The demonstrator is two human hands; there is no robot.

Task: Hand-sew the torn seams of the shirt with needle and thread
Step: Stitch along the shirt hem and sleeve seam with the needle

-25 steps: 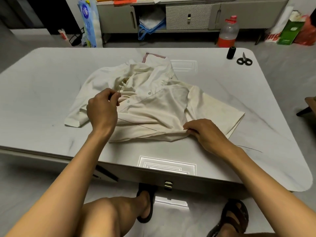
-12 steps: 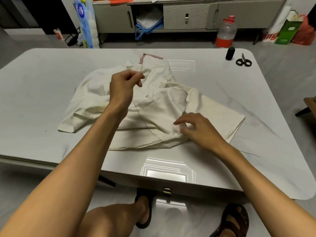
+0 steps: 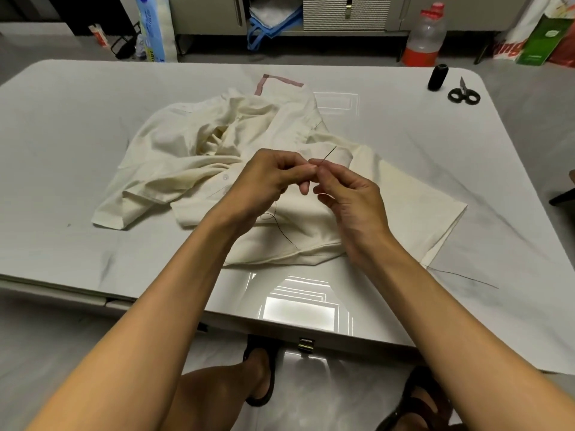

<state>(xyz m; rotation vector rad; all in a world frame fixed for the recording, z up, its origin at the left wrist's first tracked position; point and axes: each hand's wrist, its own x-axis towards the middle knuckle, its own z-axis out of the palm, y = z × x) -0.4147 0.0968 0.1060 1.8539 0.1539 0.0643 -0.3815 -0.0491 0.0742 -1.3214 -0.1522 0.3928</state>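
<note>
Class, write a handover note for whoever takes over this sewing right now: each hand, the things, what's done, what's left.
Left hand and right hand: fingertips together, pinching the needle above the shirt.
Thread runs from the hands down to the shirt's near hem. Spool and scissors at the table's far right corner.
Done: stitching started. Left: keep sewing; finished seams not discernible.

My right hand (image 3: 351, 206) lifted off shirt (image 3: 186, 157) hem to frame centre; my left hand (image 3: 267, 178) came down to meet it; both now pinch needle (image 3: 329, 154).
</note>
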